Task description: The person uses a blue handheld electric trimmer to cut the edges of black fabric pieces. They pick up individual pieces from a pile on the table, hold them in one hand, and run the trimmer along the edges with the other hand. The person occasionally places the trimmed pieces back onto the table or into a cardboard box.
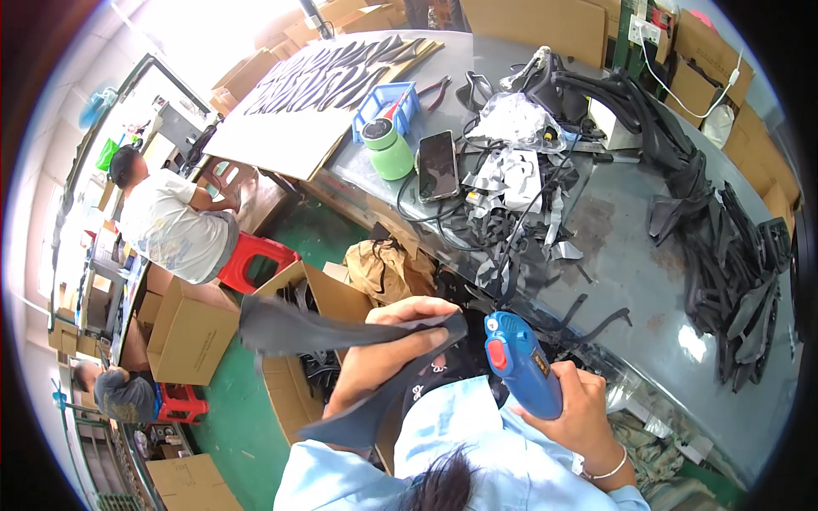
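My left hand (383, 349) is closed around a long dark grey strip of flexible material (298, 330). The strip is bent at the fingers, and its wide ends hang out to the left and toward my lap. In my right hand (584, 404) is a blue handheld power tool (524, 366) with a red button, gripped by its body. The tool's upper end is close to the strip's bent end, and I cannot tell whether they touch. A light blue sleeve (332, 477) covers my left arm, and a bracelet (609, 468) circles my right wrist.
Ahead, a grey metal table (596, 221) carries black strips (724, 298), scraps (511, 183), a phone (438, 166), a green flask (388, 149) and a blue basket (383, 100). Cardboard boxes (290, 383) stand at left. Two people (175, 213) sit on red stools (260, 255) farther left.
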Action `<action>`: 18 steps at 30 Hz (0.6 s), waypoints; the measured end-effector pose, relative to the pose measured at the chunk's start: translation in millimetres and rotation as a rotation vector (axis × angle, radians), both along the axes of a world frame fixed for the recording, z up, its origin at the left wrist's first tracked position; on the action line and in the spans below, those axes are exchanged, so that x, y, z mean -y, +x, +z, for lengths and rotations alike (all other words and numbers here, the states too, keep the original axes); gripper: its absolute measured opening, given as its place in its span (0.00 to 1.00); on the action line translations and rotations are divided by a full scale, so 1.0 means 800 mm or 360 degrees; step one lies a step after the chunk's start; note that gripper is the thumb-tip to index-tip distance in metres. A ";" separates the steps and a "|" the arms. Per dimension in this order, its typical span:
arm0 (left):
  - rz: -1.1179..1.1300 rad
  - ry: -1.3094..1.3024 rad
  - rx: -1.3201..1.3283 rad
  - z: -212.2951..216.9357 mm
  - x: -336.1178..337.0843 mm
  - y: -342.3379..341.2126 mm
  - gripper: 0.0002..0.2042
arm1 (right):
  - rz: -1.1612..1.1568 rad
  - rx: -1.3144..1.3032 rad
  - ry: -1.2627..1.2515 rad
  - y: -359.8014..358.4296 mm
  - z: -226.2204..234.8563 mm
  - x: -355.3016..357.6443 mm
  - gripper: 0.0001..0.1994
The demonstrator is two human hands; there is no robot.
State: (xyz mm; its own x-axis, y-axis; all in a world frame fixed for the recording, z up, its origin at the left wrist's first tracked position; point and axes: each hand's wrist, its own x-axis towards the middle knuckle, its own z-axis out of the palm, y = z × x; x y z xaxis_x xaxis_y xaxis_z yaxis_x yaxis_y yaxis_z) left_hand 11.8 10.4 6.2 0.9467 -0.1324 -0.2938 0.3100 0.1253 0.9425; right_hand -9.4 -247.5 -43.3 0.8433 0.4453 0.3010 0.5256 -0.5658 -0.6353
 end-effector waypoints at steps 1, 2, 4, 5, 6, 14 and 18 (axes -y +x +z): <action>-0.0050 0.0017 -0.0112 0.004 -0.007 0.001 0.14 | -0.0016 0.0027 -0.0083 -0.001 -0.006 0.005 0.27; -0.0067 -0.0006 -0.0152 0.007 -0.010 0.002 0.15 | 0.0003 -0.0009 -0.0150 -0.003 -0.010 0.011 0.26; -0.0134 0.0094 -0.0197 0.010 -0.015 0.007 0.15 | 0.0084 -0.0022 -0.0094 -0.003 -0.009 0.010 0.23; -0.0163 0.0144 -0.0221 0.010 -0.017 0.008 0.15 | 0.0130 -0.0030 -0.0064 -0.003 -0.010 0.009 0.22; -0.0192 0.0133 -0.0241 0.011 -0.015 0.009 0.14 | 0.0146 -0.0033 -0.0068 -0.003 -0.013 0.009 0.21; -0.0491 0.0365 -0.0234 0.009 -0.017 0.020 0.16 | 0.0221 0.0000 -0.0178 -0.006 -0.006 0.003 0.18; -0.0622 0.0594 -0.0127 0.003 -0.014 0.024 0.16 | 0.0232 0.0002 -0.0103 -0.009 -0.014 0.001 0.18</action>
